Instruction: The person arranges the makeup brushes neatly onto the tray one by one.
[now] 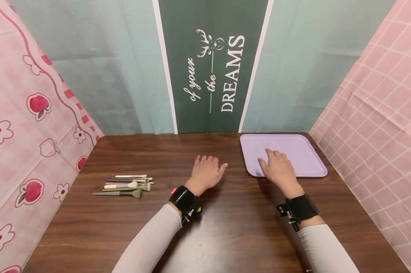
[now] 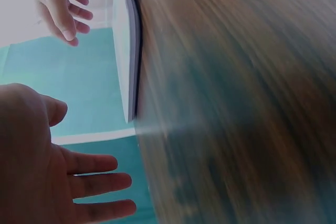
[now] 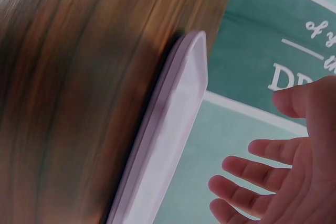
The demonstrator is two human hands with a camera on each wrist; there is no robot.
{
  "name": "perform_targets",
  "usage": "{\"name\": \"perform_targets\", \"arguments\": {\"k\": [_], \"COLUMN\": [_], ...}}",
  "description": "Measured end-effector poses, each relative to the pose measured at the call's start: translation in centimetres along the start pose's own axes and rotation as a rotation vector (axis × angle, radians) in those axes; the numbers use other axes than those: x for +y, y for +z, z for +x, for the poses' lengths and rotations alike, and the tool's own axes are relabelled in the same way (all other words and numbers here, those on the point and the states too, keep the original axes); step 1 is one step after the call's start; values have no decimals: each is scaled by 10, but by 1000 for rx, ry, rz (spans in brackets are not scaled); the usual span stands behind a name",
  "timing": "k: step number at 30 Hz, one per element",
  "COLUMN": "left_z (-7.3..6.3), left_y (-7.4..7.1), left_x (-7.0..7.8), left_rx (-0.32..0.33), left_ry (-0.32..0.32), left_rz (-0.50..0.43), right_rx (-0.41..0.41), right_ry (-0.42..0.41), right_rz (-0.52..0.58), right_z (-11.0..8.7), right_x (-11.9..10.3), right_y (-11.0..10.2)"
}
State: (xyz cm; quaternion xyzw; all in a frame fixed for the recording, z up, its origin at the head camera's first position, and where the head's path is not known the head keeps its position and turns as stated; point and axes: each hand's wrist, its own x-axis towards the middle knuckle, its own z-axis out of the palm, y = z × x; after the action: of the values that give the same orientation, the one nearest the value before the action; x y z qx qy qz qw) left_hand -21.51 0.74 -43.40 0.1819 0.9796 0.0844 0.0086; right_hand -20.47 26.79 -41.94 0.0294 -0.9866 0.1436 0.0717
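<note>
In the head view my left hand (image 1: 207, 173) hovers over the middle of the table, fingers spread and holding nothing. My right hand (image 1: 278, 168) is above the near left part of a lilac tray (image 1: 301, 151), its fingers loosely extended. The right wrist view shows a gap between that hand and the tray's raised rim (image 3: 157, 108). At the left of the table lies a bunch of makeup brushes (image 1: 126, 185), several of them, with handles mostly pointing left. Some handles are white, others dark or green. Neither hand touches the brushes.
The brown wooden table (image 1: 205, 242) ends at a green curtain (image 1: 208, 121) with white lettering. Pink patterned cloth (image 1: 38, 144) hangs along the left side, and pink checked cloth (image 1: 379, 132) along the right. Black straps with small cameras sit on both wrists.
</note>
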Motion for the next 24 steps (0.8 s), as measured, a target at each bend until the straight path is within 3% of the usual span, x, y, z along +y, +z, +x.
{"name": "perform_targets", "arguments": {"k": [15,24], "left_z": [32,44], "left_y": [12,21], "left_x": [48,62], "left_rx": [-62,-95], "left_ry": [19,4], "left_rz": [55,79], "right_rx": [-10,-23], "right_ry": [82,134], "right_rz": [-10,-24], "right_z": [0,1], "right_x": [46,74], "right_y": [-10,-17]}}
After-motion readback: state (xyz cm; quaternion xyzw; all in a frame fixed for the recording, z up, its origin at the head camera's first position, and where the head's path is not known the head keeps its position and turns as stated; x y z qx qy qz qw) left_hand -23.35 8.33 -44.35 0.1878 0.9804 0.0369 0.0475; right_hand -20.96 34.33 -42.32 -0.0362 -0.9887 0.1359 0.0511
